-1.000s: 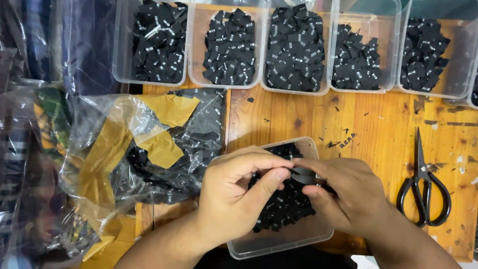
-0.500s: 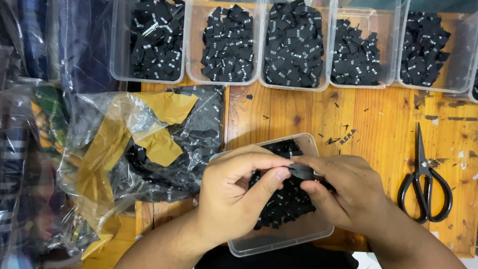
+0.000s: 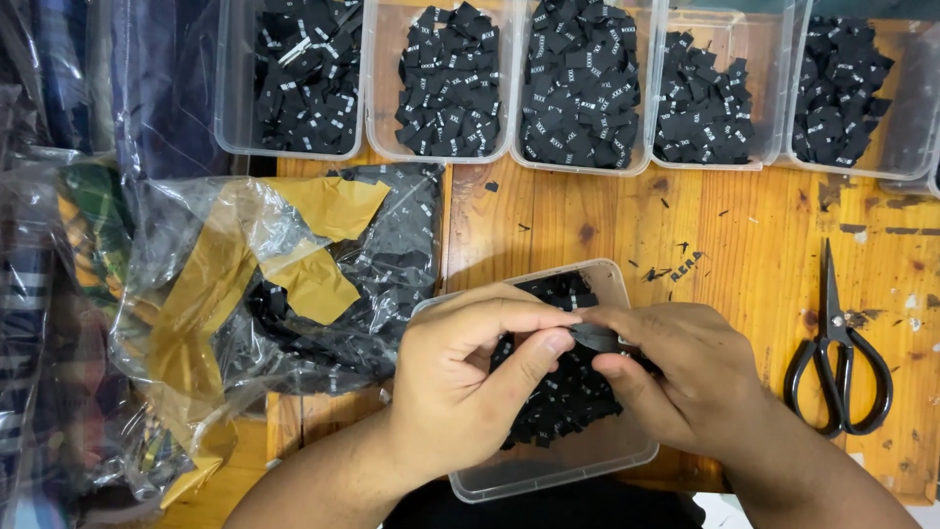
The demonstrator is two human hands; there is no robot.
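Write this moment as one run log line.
left hand: pinches black label | right hand: pinches same label | below: clear tub

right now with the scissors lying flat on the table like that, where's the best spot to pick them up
Probably by the two black loop handles of the scissors, coming from the near side with the right hand, which is closest. They lie flat on the wooden table with the blades shut and pointing away toward the tubs, so the loops face the person and the sharp end stays clear of the fingers.
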